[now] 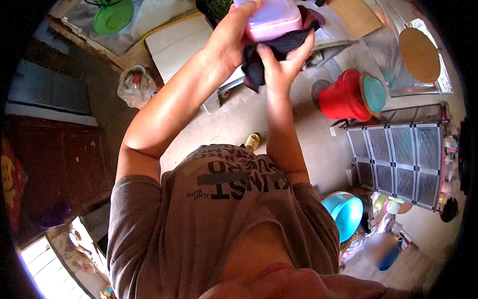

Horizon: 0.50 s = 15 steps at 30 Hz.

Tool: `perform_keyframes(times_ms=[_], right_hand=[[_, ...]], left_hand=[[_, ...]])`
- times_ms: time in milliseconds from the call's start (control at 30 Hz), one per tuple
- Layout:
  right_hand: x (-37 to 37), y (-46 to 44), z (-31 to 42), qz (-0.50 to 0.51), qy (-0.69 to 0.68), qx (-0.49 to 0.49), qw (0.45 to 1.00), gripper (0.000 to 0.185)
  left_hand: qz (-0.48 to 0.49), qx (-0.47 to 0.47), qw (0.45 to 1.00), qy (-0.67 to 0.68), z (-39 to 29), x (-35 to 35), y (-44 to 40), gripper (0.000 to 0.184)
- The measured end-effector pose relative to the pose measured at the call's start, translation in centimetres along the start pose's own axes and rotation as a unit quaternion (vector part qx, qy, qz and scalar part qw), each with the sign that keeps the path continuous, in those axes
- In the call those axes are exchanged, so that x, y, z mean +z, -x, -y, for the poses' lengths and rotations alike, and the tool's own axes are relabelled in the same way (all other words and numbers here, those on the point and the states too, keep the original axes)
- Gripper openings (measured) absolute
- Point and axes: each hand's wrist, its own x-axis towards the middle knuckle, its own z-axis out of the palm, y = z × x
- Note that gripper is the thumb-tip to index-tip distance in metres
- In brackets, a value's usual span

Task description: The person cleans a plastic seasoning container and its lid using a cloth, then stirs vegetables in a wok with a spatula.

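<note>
A pink and lilac plastic box (274,25) is held up at the top edge of the head view, partly cut off by the frame. My left hand (230,37) grips its left side, fingers closed around it. Under and around its near side lies a dark, crumpled cloth (254,67). My right hand (284,65) is closed on this cloth, thumb on the near side, pressing it against the box. Most of my right fingers are hidden behind the cloth.
A white-topped table (181,42) stands ahead, with a green plate (113,17) farther left. A plastic bag (137,87) hangs at the table's left. To the right are a red bucket (343,97), a drawer rack (403,139) and a blue basin (348,219).
</note>
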Motion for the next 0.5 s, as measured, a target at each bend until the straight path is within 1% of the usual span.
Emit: perform_keyframes(times_ms=[33,67,100,133,167,200,233,267,300,333,367,433,467,500], right_hand=[[-0.4,-0.1,-1.0,-0.009,0.038,-0.029,0.999,0.093],[-0.9,0.3,-2.1,-0.029,0.053,-0.04,0.997,0.09],[-1.3,0.6,-3.1,-0.049,0.066,-0.054,0.995,0.088],[-1.2,0.5,-2.8,-0.076,0.05,-0.072,0.993,0.078],[-1.4,0.3,-3.1,-0.089,0.087,-0.122,0.985,0.057],[-1.7,-0.1,-3.1,-0.091,0.117,-0.15,0.978,0.047],[-1.7,-0.5,-2.6,-0.094,0.148,-0.175,0.969,0.037],[-1.6,-0.7,-2.3,-0.096,0.148,-0.176,0.969,0.037],[-1.6,-1.0,-2.1,-0.107,0.152,-0.171,0.968,0.027],[-1.6,-1.3,-2.0,-0.118,0.156,-0.167,0.967,0.017],[-2.5,-1.0,-2.3,-0.126,0.053,-0.008,0.991,0.021],[-2.5,-0.9,-2.3,-0.114,0.022,-0.021,0.993,0.015],[-2.7,-0.8,-1.8,-0.086,0.008,-0.001,0.996,0.018],[-2.6,-0.5,-1.2,-0.09,0.006,-0.001,0.996,0.018]], left_hand=[[-0.006,0.013,0.999,-0.038,0.2,-0.2,-0.2,0.037],[0.019,0.028,0.998,-0.051,0.4,-0.1,0.1,0.037],[0.023,0.028,0.998,-0.053,0.7,0.3,0.4,0.037],[0.02,0.064,0.996,-0.064,1.1,0.6,1.0,0.038],[0.018,0.102,0.992,-0.074,1.2,0.7,1.2,0.04],[0.037,0.049,0.997,-0.046,1.3,-0.2,0.8,0.045],[0.037,0.047,0.997,-0.047,1.4,-0.3,1.0,0.045],[0.037,0.061,0.997,-0.026,1.5,-0.3,1.3,0.042],[0.037,0.076,0.996,-0.005,1.5,-0.3,1.4,0.041],[0.053,0.093,0.994,-0.028,1.3,-0.5,1.1,0.043],[0.041,0.072,0.994,-0.072,1.2,-0.6,2.0,0.05],[0.003,0.032,0.993,-0.112,1.0,-1.7,2.0,0.06],[0.002,0.032,0.993,-0.114,0.9,-2.2,2.1,0.06],[0.014,0.029,0.991,-0.128,0.7,-2.7,2.3,0.064]])
